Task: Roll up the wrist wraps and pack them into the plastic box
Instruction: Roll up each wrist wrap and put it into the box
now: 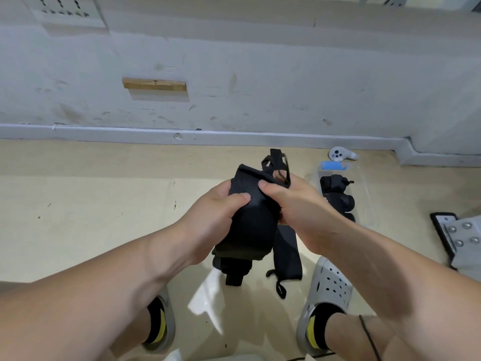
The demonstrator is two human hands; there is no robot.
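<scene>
Rolling the black wrist wrap is the step I have in hand, held in the air above the floor between my feet. My left hand is closed around the wound body, thumb pressed across the front; my right hand pinches the upper edge, its fingers curled tight on the cloth, with the thin thumb loop sticking up behind them.

To do this well, I judge I should keep tension with the right hand while the left turns the roll, so the layers stack evenly and do not cone out. The tail hanging below needs feeding in straight.

The fabric looks thick, matte and slightly stretchy, soft enough to crease under my thumbs. A second wrap lies flat on the floor, a limp strip with a cord loop at its end. The clear plastic box, glossy and rigid, sits to my right and holds rolled wraps, compact dark cylinders.
</scene>
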